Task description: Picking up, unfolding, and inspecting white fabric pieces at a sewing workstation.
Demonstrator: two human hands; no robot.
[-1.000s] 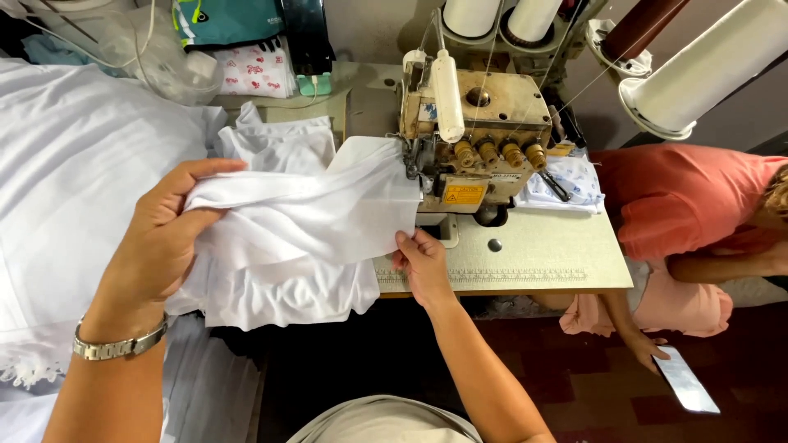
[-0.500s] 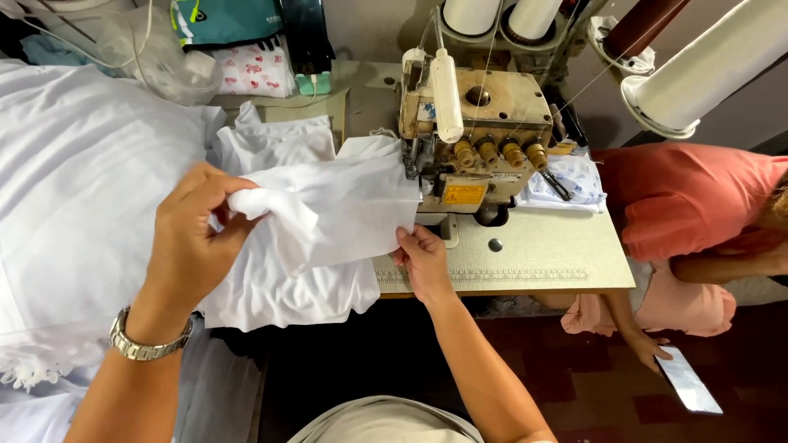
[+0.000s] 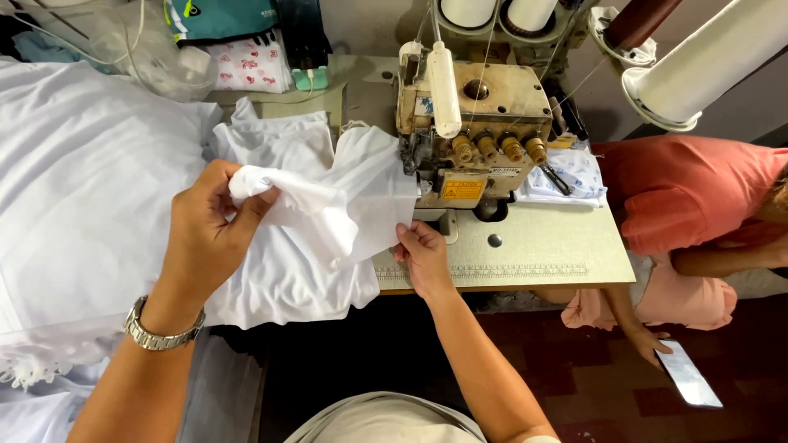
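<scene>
My left hand (image 3: 205, 234) bunches end of thin white fabric piece (image 3: 345, 205), fingers closed on it; my right hand (image 3: 423, 258) pinches its lower edge beside beige overlock sewing machine (image 3: 476, 131), above desk (image 3: 542, 246).

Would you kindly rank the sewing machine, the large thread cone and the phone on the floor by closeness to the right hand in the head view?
From the right hand:
1. Sewing machine, just above it.
2. Phone, lower right on the floor.
3. Large thread cone, top right.
</scene>
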